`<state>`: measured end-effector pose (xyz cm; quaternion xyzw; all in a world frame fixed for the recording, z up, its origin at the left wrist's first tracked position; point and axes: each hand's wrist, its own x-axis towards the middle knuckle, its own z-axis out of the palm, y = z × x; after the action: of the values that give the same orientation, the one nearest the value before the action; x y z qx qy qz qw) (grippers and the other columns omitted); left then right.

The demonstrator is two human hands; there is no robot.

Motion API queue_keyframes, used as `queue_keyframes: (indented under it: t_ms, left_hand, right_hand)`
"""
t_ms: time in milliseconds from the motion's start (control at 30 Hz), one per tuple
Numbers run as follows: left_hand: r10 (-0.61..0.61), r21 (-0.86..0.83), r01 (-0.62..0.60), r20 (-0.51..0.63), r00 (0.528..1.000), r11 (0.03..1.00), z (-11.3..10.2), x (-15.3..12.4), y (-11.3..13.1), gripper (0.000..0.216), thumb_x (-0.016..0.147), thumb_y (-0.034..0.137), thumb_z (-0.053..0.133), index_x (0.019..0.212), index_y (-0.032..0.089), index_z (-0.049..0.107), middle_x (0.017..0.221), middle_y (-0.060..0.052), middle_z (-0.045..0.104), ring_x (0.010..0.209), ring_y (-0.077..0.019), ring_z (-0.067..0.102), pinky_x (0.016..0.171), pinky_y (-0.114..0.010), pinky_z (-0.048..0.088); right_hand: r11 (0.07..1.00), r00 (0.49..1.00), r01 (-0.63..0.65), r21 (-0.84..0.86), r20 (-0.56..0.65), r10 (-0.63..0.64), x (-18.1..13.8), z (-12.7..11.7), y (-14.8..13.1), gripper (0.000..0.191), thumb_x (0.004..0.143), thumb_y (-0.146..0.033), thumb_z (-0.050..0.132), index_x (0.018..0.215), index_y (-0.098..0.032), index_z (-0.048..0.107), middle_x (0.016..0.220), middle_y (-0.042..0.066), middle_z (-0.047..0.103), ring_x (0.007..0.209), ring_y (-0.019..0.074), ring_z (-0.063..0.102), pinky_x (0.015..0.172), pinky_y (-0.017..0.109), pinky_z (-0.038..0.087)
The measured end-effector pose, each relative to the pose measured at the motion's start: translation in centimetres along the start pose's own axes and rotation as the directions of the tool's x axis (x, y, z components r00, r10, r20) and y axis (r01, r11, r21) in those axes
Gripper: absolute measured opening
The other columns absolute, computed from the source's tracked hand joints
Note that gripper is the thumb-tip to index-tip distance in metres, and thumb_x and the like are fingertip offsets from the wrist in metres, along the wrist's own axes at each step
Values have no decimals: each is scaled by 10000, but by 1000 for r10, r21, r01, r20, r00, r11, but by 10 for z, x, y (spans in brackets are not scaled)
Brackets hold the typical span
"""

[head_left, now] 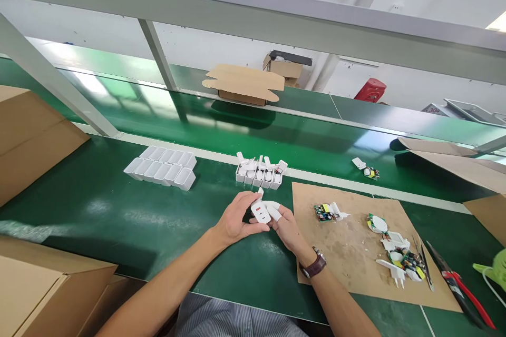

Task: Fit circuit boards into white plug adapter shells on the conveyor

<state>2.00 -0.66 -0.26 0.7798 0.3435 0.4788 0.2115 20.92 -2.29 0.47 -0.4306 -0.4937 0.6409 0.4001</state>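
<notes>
Both my hands meet over the green bench and hold one white charger housing (pixel 260 211) with red ports on its face. My left hand (pixel 235 219) wraps it from the left. My right hand (pixel 285 222), with white finger cots and a wristwatch, pinches it from the right. Just beyond stands a cluster of part-assembled white chargers (pixel 259 171). Further left lie two rows of empty white housings (pixel 161 167).
A brown cardboard mat (pixel 356 253) on the right carries circuit boards (pixel 326 212), plug parts (pixel 397 260) and tweezers. Red-handled cutters (pixel 464 287) lie at far right. Cardboard boxes (pixel 31 137) flank the left side; another box (pixel 243 84) sits on the far conveyor.
</notes>
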Motion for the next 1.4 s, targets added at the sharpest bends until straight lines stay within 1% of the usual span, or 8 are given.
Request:
queue_keyframes:
  t_ms: [533,767,867,933,1033,1167,1333,1400]
  left_hand:
    - [129,38,-128,-21,991,991,-1,7,-1,737,891,610,677,1463,189,481,1213,-165,684,1117,-292,672,948,-461,597]
    - [92,68,-93,24,995,993,-7,8,8,721,905,424,737,1512,207,415,1340,-173,635,1233,-314,626,1042,-491,557]
    - [77,109,-81,41,996,991,-6,5,7,731,910,343,721,1542,222,374,1389,-165,610,1268,-314,616,1073,-477,541]
    - [53,153,-59,42,998,987,-2,2,2,688,927,295,680,1538,217,374,1386,-161,609,1265,-307,618,1059,-459,548]
    - [13,220,-16,14,1000,975,4,-3,-5,581,919,272,659,1459,210,455,1315,-145,639,1210,-305,632,995,-446,572]
    - [-5,250,29,-94,996,968,-2,4,-10,462,877,308,694,1310,222,558,1217,-108,659,1125,-277,648,967,-418,573]
    - [-187,175,296,-464,866,939,-32,36,-33,512,793,389,758,1232,190,584,1231,-114,604,1223,-301,583,1101,-477,477]
    - [-360,38,432,-488,795,901,-43,45,-52,524,740,363,777,1196,189,586,1231,-105,597,1219,-303,587,1116,-498,462]
  right_hand:
    - [986,995,-63,157,-62,73,1,1,2,478,832,-608,721,1133,-237,745,1086,78,787,1082,317,721,931,487,601]
    - [995,982,71,64,-178,-58,5,2,3,415,851,-590,705,1104,-262,731,1091,55,773,1026,287,733,889,452,624]
    - [967,932,248,-57,-257,-255,5,7,2,314,871,-497,717,1073,-257,708,1067,48,752,959,233,731,850,386,631]
    - [891,851,393,-226,-279,-446,3,9,1,210,888,-395,711,1042,-253,699,1087,52,719,947,198,715,820,334,623]
    - [709,740,525,-471,-159,-654,-2,11,-2,136,899,-260,693,1035,-252,685,1126,58,682,1015,186,688,881,330,599]
    - [595,708,584,-552,-12,-706,-8,9,-6,200,953,-200,619,1142,-262,644,1171,63,675,1088,189,671,979,367,566]
    - [600,697,538,-592,-87,-712,-5,2,-3,291,985,-177,511,1247,-264,602,1135,67,670,981,181,669,920,363,584]
    - [643,719,484,-594,-150,-679,0,-2,0,329,976,-193,500,1285,-255,593,1134,76,666,975,191,673,923,379,591]
